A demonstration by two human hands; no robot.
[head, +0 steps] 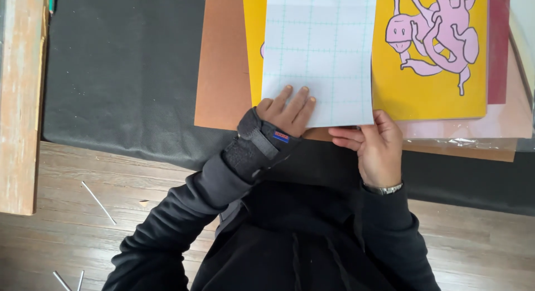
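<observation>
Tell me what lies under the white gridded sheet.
The white gridded sheet lies over a yellow board bearing a pink drawn figure, stacked on a brown board. The drawing's left part is covered. The left hand presses the sheet; the right hand holds its corner.

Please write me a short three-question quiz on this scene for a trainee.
1. True or false: the left hand lies flat on the white gridded sheet.
2. Which hand wears a black wrist brace? A) left B) right C) both
3. Fill in: the right hand holds the gridded sheet at its ____ edge.

Key:
1. True; its fingers rest spread on the sheet, which covers part of the yellow picture of a pink creature.
2. A; the right wrist wears a metal watch.
3. Bottom, near the right corner.
</observation>
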